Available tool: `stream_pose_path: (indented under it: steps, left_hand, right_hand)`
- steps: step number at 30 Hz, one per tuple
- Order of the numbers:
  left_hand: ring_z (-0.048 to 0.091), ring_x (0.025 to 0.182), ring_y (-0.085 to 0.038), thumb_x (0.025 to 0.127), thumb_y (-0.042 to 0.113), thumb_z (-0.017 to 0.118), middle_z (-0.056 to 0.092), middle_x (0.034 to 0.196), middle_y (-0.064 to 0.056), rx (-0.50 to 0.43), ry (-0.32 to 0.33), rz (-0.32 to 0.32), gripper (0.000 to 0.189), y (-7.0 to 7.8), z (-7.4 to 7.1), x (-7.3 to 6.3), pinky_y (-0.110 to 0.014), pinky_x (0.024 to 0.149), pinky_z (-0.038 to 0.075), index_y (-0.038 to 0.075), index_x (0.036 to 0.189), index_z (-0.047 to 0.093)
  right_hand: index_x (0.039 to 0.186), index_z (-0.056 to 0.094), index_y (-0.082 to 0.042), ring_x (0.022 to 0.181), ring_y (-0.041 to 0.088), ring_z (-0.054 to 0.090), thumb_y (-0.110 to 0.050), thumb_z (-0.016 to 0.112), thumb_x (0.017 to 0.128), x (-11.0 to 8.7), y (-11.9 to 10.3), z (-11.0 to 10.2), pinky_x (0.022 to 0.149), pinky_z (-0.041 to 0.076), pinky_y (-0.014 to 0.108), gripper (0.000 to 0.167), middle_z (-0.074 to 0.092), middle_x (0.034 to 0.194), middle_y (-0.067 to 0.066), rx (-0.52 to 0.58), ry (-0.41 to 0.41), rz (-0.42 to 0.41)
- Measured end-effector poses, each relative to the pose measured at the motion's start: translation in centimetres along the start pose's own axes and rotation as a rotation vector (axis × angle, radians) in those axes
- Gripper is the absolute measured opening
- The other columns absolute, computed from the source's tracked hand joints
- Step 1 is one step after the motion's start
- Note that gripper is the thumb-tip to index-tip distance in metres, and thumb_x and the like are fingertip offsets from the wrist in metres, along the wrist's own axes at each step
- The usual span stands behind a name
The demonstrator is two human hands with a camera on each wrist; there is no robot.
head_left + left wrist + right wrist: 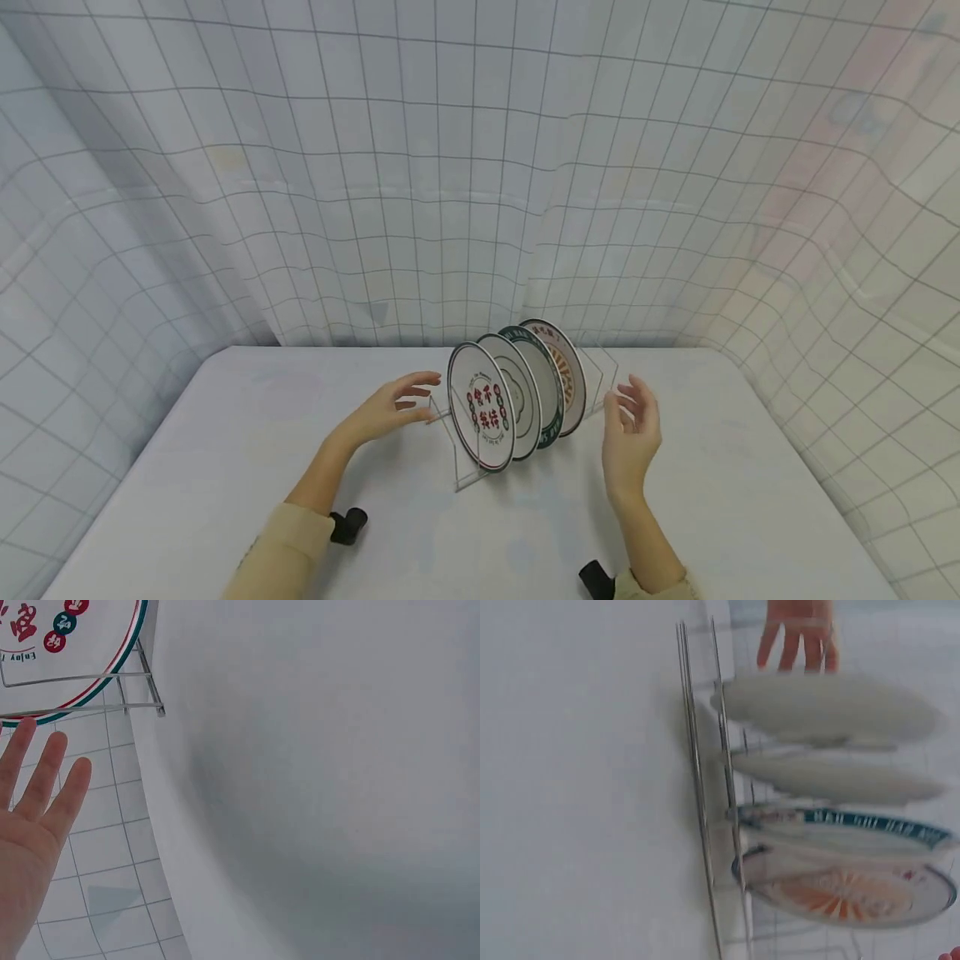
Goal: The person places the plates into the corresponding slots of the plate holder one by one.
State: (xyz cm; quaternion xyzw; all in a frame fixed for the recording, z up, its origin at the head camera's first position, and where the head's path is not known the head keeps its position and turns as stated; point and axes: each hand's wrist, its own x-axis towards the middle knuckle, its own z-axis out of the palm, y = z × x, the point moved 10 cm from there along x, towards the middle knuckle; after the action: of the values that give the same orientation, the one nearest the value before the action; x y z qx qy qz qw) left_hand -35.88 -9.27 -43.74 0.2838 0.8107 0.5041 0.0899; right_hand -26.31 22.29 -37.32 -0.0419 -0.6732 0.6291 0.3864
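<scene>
A wire dish rack (471, 480) holds several round plates standing on edge and leaning in a row. The front plate (487, 408) is white with red writing; behind it come a paler plate (531, 408), a green-banded plate (553, 421) and one with an orange sunburst (567, 379). My left hand (386, 410) hovers by the rack's left end, fingers spread and holding nothing. Beside the right end is my right hand (632, 437), fingers loosely bent with nothing in them. Only a bit of its fingertips (951, 954) shows in the right wrist view.
The rack stands on a white table (300, 392), near its far edge. White curtains with a dark grid pattern (480, 167) hang behind and on both sides. A black device (348, 527) sits at the left wrist, and another (596, 578) at the right.
</scene>
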Motion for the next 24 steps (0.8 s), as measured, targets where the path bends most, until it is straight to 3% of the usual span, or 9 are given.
stream_pose_path:
  steps: [3,6,8,13,18,20,24]
  left_hand:
    - [0.047,0.118,-0.036,0.089,0.022,0.06,0.046,0.134,-0.014,0.009,-0.056,0.009,0.052,0.0,-0.1,0.6,-0.05,0.094,0.042,0.006,0.135,0.043]
    - [0.048,0.118,-0.033,0.091,0.024,0.057,0.048,0.134,-0.011,0.014,-0.1,-0.007,0.047,-0.1,0.0,1.0,-0.05,0.093,0.043,0.01,0.135,0.045]
    - [0.048,0.119,-0.033,0.091,0.022,0.056,0.047,0.135,-0.011,0.012,-0.131,-0.007,0.046,-0.1,0.2,1.2,-0.051,0.095,0.041,0.011,0.135,0.045]
    - [0.044,0.121,-0.039,0.093,0.016,0.053,0.044,0.137,-0.015,-0.022,-0.187,-0.002,0.045,0.2,0.7,1.4,-0.053,0.098,0.037,0.006,0.136,0.042]
    - [0.044,0.122,-0.037,0.095,0.016,0.049,0.044,0.137,-0.014,-0.024,-0.215,-0.02,0.043,-0.1,0.9,1.3,-0.055,0.1,0.034,0.006,0.136,0.043]
    - [0.043,0.123,-0.035,0.095,0.019,0.048,0.044,0.138,-0.013,-0.03,-0.224,-0.029,0.043,-0.2,1.0,1.3,-0.055,0.101,0.032,0.008,0.136,0.043]
    - [0.041,0.124,-0.037,0.095,0.02,0.047,0.043,0.138,-0.013,-0.061,-0.234,-0.035,0.043,-0.3,1.2,1.4,-0.055,0.101,0.032,0.008,0.136,0.043]
  right_hand:
    - [0.116,0.048,0.016,0.092,0.014,0.055,0.012,0.057,0.083,-2.5,-3.0,1.1,0.078,0.047,0.013,0.035,0.055,0.101,0.019,0.107,-0.051,-0.125]
    - [0.113,0.047,0.019,0.093,0.017,0.057,0.019,0.057,0.078,-5.2,-4.6,3.0,0.081,0.049,0.017,0.037,0.057,0.1,0.021,0.193,-0.174,-0.237]
    - [0.115,0.047,0.018,0.096,0.018,0.058,0.019,0.057,0.078,-6.9,-4.8,4.4,0.084,0.049,0.02,0.038,0.058,0.103,0.019,0.234,-0.271,-0.253]
    - [0.123,0.045,0.012,0.105,0.02,0.058,0.01,0.06,0.082,-10.3,-3.7,8.3,0.088,0.048,0.028,0.044,0.057,0.115,0.016,0.209,-0.461,-0.15]
    - [0.133,0.04,0.002,0.118,0.029,0.048,-0.007,0.063,0.085,-12.9,-1.3,11.7,0.095,0.043,0.034,0.054,0.045,0.133,0.017,0.101,-0.61,0.008]
    - [0.137,0.036,-0.002,0.122,0.031,0.043,-0.014,0.063,0.087,-13.6,-0.2,12.6,0.098,0.039,0.036,0.058,0.037,0.138,0.016,0.034,-0.651,0.071]
    - [0.139,0.03,0.001,0.12,0.034,0.042,-0.014,0.061,0.088,-13.9,1.0,13.6,0.099,0.039,0.035,0.062,0.032,0.138,0.018,-0.069,-0.653,0.091]
